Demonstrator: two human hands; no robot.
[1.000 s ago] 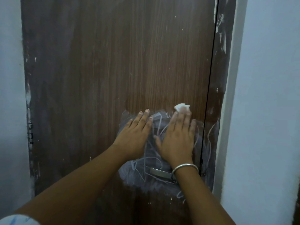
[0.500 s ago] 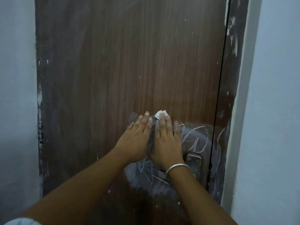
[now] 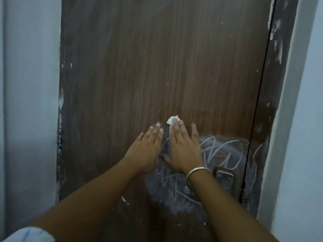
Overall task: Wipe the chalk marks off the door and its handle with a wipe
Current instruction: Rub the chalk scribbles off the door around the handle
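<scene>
A brown wooden door (image 3: 157,67) fills the view. White chalk marks (image 3: 222,154) and a smeared chalk haze cover its lower right part. My right hand (image 3: 183,147) lies flat on the door and presses a small white wipe (image 3: 172,120), which peeks out above the fingertips. My left hand (image 3: 146,149) rests flat on the door just to the left, fingers apart and holding nothing. The metal handle plate (image 3: 224,179) shows right of my right wrist; the lever is mostly hidden behind that wrist.
The dark door frame (image 3: 269,119) on the right also carries chalk scribbles. Pale walls (image 3: 29,102) flank the door on both sides. A silver bangle (image 3: 197,172) circles my right wrist.
My right hand slid left with the wipe, next to my left hand, uncovering the handle plate and the chalk scribbles beside it. The view shifted left too.
</scene>
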